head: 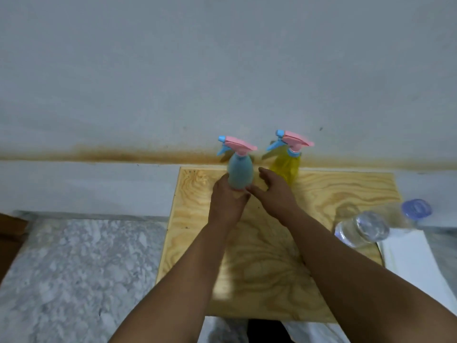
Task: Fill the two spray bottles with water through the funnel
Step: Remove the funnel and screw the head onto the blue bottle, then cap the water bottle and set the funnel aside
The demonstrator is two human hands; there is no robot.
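Our left hand gripped the blue spray bottle on the plywood worktop; our right hand lay spread beside it. Both bottles remained capped, the yellow spray bottle behind; no funnel visible, filling unstarted.

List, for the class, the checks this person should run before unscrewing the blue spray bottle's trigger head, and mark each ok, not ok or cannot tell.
1. Blue spray bottle upright on the wooden board: ok.
2. Left hand gripping its base: ok.
3. Right hand free for the trigger head: ok, open beside the bottle.
4. Trigger head removed: not ok.
5. Funnel within reach: cannot tell, none visible.
6. Water at hand: ok, clear water bottle at right.
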